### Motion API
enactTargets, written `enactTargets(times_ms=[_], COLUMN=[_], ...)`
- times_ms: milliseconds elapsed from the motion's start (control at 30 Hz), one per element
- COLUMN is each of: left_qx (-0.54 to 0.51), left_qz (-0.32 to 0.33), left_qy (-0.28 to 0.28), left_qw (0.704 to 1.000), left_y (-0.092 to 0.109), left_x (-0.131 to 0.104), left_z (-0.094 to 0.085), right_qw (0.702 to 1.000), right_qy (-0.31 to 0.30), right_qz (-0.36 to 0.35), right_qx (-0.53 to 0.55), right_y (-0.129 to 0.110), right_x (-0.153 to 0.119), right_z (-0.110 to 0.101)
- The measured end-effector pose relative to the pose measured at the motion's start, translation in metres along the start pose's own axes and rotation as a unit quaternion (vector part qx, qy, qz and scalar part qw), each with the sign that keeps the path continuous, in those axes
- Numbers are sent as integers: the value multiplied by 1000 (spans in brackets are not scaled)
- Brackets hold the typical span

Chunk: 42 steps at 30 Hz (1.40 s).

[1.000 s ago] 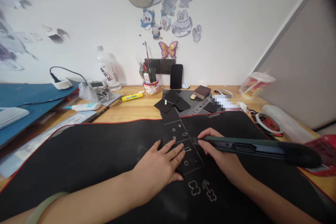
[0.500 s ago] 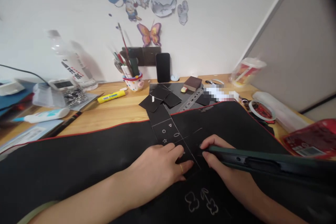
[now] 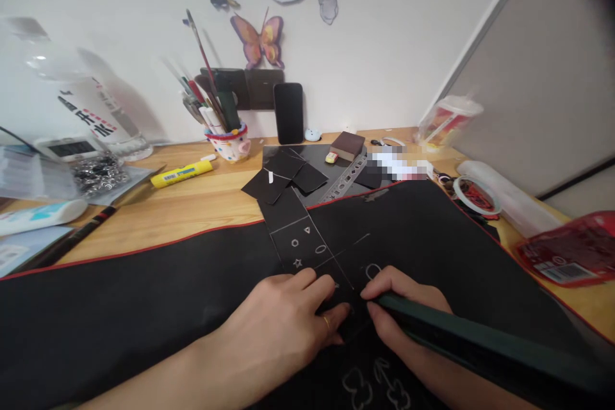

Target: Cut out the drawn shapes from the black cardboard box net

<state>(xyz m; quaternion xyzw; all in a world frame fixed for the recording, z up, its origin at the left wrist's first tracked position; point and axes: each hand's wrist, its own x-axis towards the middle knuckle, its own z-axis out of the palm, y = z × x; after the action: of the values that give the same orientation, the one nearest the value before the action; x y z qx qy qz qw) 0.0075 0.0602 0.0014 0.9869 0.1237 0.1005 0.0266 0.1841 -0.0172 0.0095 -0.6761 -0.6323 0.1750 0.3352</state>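
My left hand (image 3: 286, 314), with a ring on one finger, presses bent, parted fingertips down on a black strip of card (image 3: 283, 211). The strip bears small white outlines, among them a star, a hexagon, a triangle and an oval. My right hand (image 3: 408, 291) pinches a thick dark green pen (image 3: 451, 336) close to its front end, its body slanting back to the lower right. Its tip is hidden by the fingers, just right of my left hand. A pale curved outline (image 3: 373, 271) shows on the black surface beyond my right fingers.
A red-edged black mat (image 3: 158, 295) covers the front of the wooden desk. Black squares (image 3: 269, 186) and a shape stencil (image 3: 346, 179) lie behind it. A pen cup (image 3: 228, 144), phone (image 3: 288, 113), bottle (image 3: 91, 102) and drink cup (image 3: 449, 122) stand farther back.
The view has tilted down and turned a little right. My right hand has come nearer my left fingers, and a curved outline now shows beyond it. My left hand stays on the strip.
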Motion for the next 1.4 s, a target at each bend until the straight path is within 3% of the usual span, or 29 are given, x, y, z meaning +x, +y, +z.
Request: enactTargets(times_ms=[267,500,633,867,1100,1400], left_qx=[-5,14,14,1,-8,-1], left_qz=[-4,7,5,4,6,4], left_qy=[8,12,-2,-3,-11,-10], left_qw=[1000,1000,1000,1000,1000,1000], left_y=[-1,-3,-3,-2,0,0], left_x=[0,1,2,2,1,0], left_z=[4,1,-2,-2,-3,-2], right_qw=[999,993,992,987,967,969], right_qy=[-13,29,53,28,16,7], right_qz=[-19,-92,-80,-80,-171,-175], right_qx=[-43,-64,-87,-134,-187,-176], right_y=[5,5,2,-3,4,2], right_x=[-3,-6,-9,-16,-13,-15], right_z=[1,4,6,5,1,-2])
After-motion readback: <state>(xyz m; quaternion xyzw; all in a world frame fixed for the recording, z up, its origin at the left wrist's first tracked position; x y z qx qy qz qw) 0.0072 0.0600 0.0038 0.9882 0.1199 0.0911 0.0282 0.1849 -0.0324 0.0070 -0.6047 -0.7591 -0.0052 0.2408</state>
